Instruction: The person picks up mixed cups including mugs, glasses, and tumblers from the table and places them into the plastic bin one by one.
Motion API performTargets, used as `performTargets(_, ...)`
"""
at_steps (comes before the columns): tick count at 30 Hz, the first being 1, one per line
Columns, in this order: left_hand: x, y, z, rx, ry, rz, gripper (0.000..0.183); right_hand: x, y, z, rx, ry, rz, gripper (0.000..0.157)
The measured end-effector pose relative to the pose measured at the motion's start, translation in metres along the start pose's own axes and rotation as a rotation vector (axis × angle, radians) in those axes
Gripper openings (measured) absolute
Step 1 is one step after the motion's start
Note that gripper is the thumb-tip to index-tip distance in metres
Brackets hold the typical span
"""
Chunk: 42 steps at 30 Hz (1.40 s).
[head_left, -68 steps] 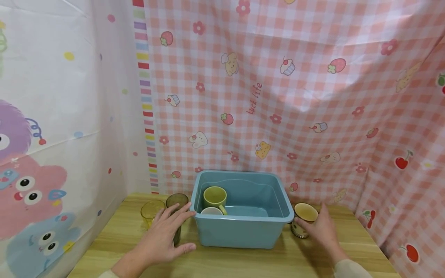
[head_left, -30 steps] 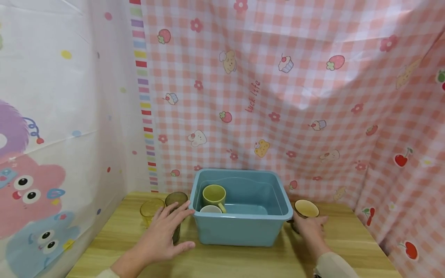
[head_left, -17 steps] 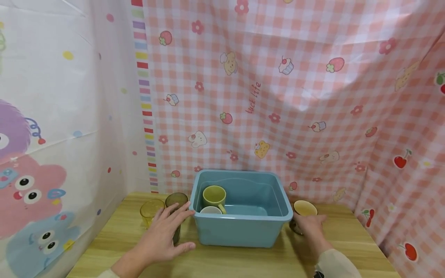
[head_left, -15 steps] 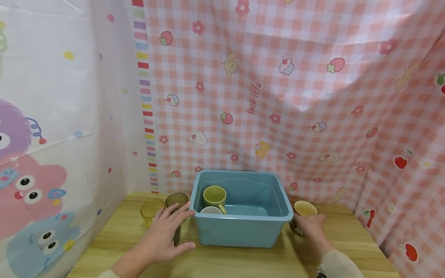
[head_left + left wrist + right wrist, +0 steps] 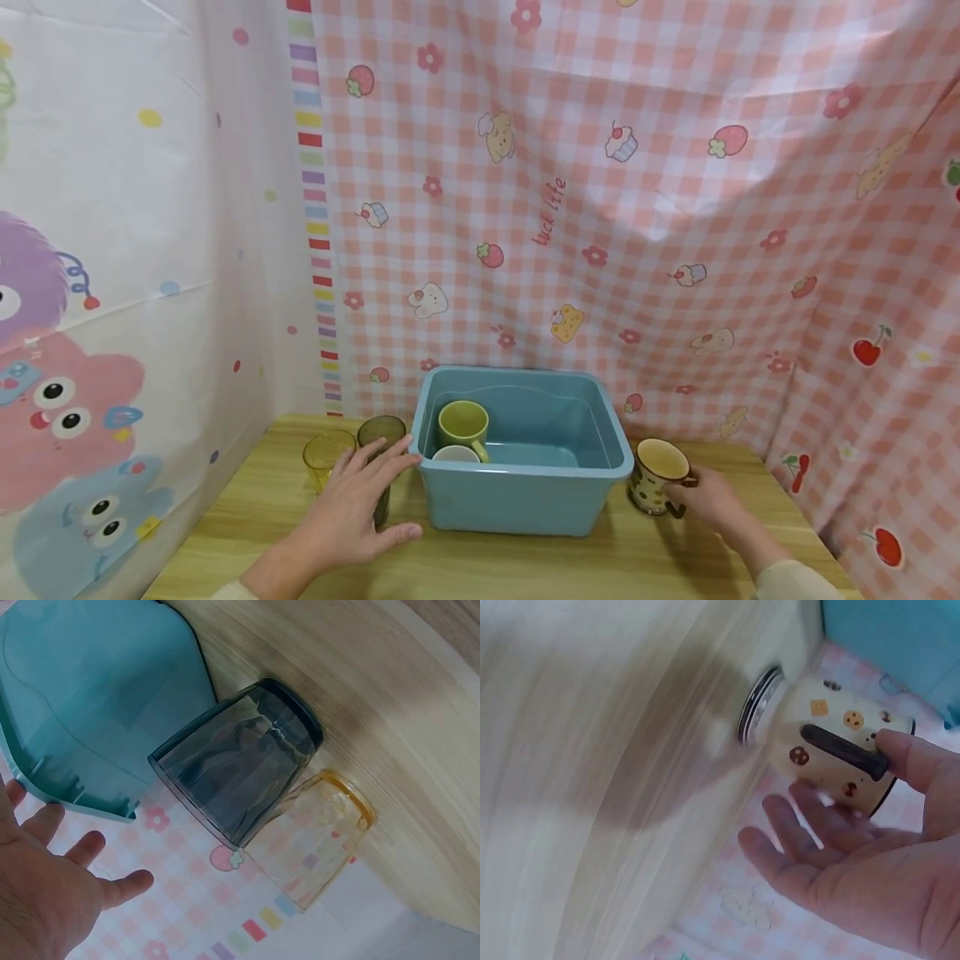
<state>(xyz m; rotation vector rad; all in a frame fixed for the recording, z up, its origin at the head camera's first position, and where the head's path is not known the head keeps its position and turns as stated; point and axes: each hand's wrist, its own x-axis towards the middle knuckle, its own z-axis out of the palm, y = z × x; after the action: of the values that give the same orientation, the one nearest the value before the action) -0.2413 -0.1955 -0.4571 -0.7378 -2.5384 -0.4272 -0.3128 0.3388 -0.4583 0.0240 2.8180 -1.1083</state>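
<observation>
A cream mug with cookie prints and a dark brown handle (image 5: 840, 746) stands upright on the table, right of the blue bin (image 5: 517, 504). My right hand (image 5: 708, 500) pinches the handle near the rim; in the right wrist view its thumb (image 5: 911, 757) lies on the handle, and the other fingers spread beside the mug body. My left hand (image 5: 348, 508) is spread at the bin's left rim, fingertips right at the edge. Partly behind it stand a grey tinted glass (image 5: 240, 765) and an amber glass (image 5: 315, 836).
Inside the bin, at its left end, are a green mug (image 5: 463, 425) and a cup with a pale interior (image 5: 456, 455). The wooden table (image 5: 525, 571) meets a pink checked cloth (image 5: 525, 167) behind and a white printed cloth (image 5: 150, 250) on the left.
My right hand has shifted from over the front of the cookie mug to its right side. The mug's handle now points right, toward me. My left hand has stayed in place.
</observation>
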Motion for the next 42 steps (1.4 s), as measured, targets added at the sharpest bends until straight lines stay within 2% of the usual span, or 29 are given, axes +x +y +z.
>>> performTargets(7,-0.001,-0.001,0.000,0.000,0.001,0.001,0.082,-0.005,0.016,-0.016,-0.056,-0.048,-0.024,0.060)
performTargets(9,-0.001,-0.001,0.000,0.003,0.002,0.001,0.082,-0.006,0.021,-0.020,-0.036,-0.061,-0.003,0.056)
performTargets(12,0.000,-0.001,0.000,0.004,0.000,0.000,0.082,-0.009,0.029,-0.023,0.062,-0.111,0.082,0.058)
performTargets(15,-0.001,-0.001,-0.001,-0.002,-0.005,-0.007,0.082,-0.012,0.036,-0.024,0.172,-0.171,0.190,0.072)
performTargets(19,-0.001,-0.001,-0.001,0.000,-0.007,-0.005,0.082,-0.013,0.044,-0.024,0.313,-0.222,0.246,0.085)
performTargets(22,0.000,-0.001,-0.001,0.002,-0.007,-0.001,0.083,-0.013,0.048,-0.023,0.439,-0.221,0.268,0.081)
performTargets(26,-0.001,-0.002,-0.001,-0.006,-0.014,-0.006,0.084,-0.010,0.052,-0.026,0.560,-0.252,0.289,0.068)
performTargets(33,-0.001,-0.002,0.000,-0.005,0.001,0.000,0.084,-0.004,0.061,-0.031,0.722,-0.397,0.281,0.081)
performTargets(37,-0.002,-0.002,0.000,-0.005,0.004,0.000,0.083,-0.002,0.065,-0.032,0.770,-0.473,0.239,0.073)
performTargets(42,-0.002,-0.002,0.000,-0.008,-0.005,-0.007,0.082,-0.001,0.068,-0.031,0.785,-0.525,0.190,0.062)
